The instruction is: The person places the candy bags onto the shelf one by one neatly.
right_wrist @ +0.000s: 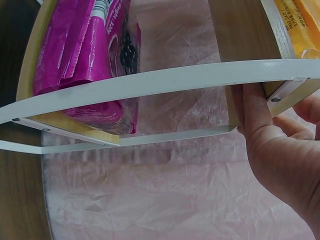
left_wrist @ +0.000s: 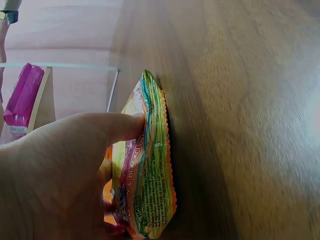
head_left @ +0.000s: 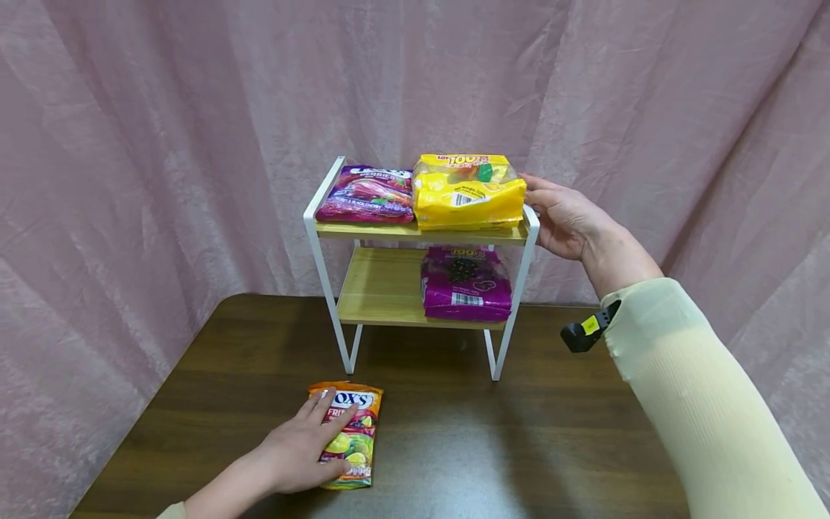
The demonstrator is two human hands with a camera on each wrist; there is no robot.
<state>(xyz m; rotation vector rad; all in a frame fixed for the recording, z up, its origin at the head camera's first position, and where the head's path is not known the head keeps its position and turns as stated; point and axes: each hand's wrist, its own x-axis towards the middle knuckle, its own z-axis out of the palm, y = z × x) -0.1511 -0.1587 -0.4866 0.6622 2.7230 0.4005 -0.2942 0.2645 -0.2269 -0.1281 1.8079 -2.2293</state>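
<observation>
My left hand (head_left: 305,447) rests on an orange and yellow Fox's fruit candy bag (head_left: 366,425) lying on the table, its fingers spread nearly straight across the front. In the left wrist view, the thumb touches the bag's crimped end (left_wrist: 157,165). At the upper right corner of a two-tier shelf rack (head_left: 515,288), my right hand (head_left: 567,220) holds the top board's side. From the right wrist view, some fingers (right_wrist: 255,105) reach beneath that board. A yellow candy bag (head_left: 470,194) stands beside this hand on the top tier; some fingertips are hidden.
A purple Fox's Berries bag (head_left: 368,194) lies on the left of the top tier. Another purple candy bag (head_left: 465,285) sits at the lower tier's right. The rack stands on a brown wooden table (head_left: 441,447), before a pink curtain (head_left: 259,108).
</observation>
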